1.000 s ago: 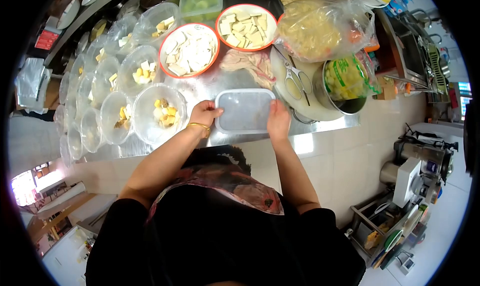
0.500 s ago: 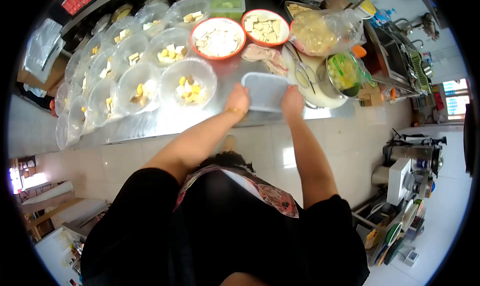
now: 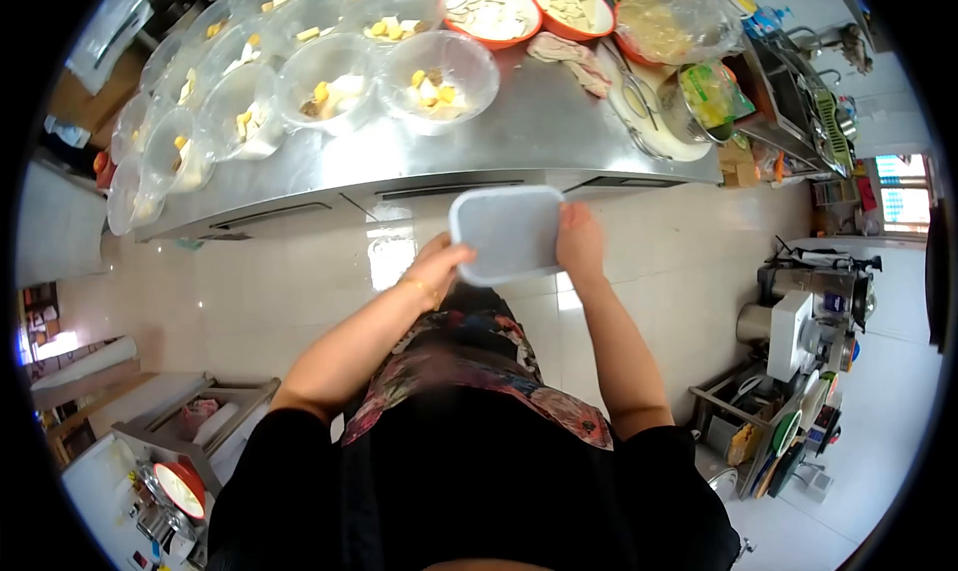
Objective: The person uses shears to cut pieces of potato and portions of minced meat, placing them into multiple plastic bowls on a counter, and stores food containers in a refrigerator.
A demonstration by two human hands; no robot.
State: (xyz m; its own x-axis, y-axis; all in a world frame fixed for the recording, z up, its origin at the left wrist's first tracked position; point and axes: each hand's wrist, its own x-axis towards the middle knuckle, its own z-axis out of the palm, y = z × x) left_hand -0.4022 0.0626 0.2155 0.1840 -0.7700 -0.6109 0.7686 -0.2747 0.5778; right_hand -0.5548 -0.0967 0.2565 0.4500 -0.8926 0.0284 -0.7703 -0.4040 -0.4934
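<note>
A whitish, see-through rectangular plastic container (image 3: 511, 240) is held between both hands, in front of my body and above the floor, clear of the table edge. My left hand (image 3: 437, 270) is closed on its left end, near the lower corner. Gripping the right end is my right hand (image 3: 581, 242), fingers partly hidden by the container. I cannot make out anything inside it. Nearest on the metal table (image 3: 539, 122) is a clear plastic bowl (image 3: 437, 80) with yellow and white pieces in it.
Several similar clear bowls (image 3: 239, 112) crowd the table's left side. Farther back stand two red-rimmed bowls (image 3: 489, 14) of pale slices, a crumpled cloth (image 3: 571, 62), scissors (image 3: 639, 94) on a white board (image 3: 684, 150), and a bagged yellow food (image 3: 679, 27). Shelves (image 3: 743, 401) stand behind me at right.
Both hands have drawn the container off the table and back toward my body, past the table's edge. The head view has shifted back, so more floor shows.
</note>
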